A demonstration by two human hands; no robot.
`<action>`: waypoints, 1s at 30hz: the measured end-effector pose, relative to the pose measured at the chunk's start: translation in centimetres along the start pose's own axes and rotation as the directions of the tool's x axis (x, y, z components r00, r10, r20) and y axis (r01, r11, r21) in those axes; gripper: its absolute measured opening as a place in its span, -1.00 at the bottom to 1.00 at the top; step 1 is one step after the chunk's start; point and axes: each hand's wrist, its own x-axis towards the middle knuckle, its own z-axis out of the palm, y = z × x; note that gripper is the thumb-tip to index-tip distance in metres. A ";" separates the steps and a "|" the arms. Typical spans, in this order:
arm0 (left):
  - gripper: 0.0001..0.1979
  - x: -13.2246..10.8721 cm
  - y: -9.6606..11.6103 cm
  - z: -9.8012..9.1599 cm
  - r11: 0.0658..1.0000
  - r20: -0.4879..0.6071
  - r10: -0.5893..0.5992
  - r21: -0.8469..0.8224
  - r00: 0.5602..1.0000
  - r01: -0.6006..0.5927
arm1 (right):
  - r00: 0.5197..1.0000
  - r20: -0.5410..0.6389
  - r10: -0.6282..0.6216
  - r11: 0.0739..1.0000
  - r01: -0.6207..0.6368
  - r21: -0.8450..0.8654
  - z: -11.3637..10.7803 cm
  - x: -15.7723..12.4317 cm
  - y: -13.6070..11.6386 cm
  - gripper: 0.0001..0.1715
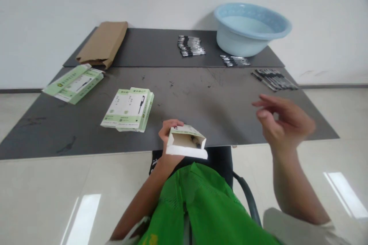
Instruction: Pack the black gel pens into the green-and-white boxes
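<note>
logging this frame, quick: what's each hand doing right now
Left hand: closed on an open white pen box.
Right hand: raised over the table edge, fingers loosely curled, holding nothing.

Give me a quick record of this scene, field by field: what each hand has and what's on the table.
left hand: holds an open white carton, something dark inside
right hand: raised, fingers loosely curled, holds nothing
table: dark grey
near cartons: green-white stack, flat
far cartons: left edge
brown bag: back left
pens: several bundles at back and right
basin: light blue, back right
</note>
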 end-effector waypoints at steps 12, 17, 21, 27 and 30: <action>-0.34 1.2 0.7 0.3 0.985 -0.063 -0.041 0.166 0.997 0.051 | 0.904 0.252 0.344 0.800 -0.142 -0.583 -0.4 7.3 21.8 -0.62; -0.30 1.1 0.1 0.1 0.986 -0.062 -0.015 0.164 0.998 0.025 | 0.831 0.244 0.500 0.715 -0.236 -0.659 0.9 9.5 23.3 -0.53; -0.29 1.1 -0.1 -0.5 0.986 -0.036 -0.057 0.154 0.998 0.062 | 0.768 0.220 0.601 0.651 -0.311 -0.692 1.0 10.8 23.4 -0.51; -0.32 1.2 0.2 -0.6 0.984 -0.002 -0.095 0.152 0.995 0.095 | 0.707 0.240 0.665 0.640 -0.375 -0.670 0.3 12.2 21.7 -0.61; -0.33 1.1 0.5 -0.2 0.987 -0.029 -0.108 0.116 0.994 0.110 | 0.750 0.249 0.612 0.713 -0.389 -0.583 -0.3 12.4 19.0 -0.67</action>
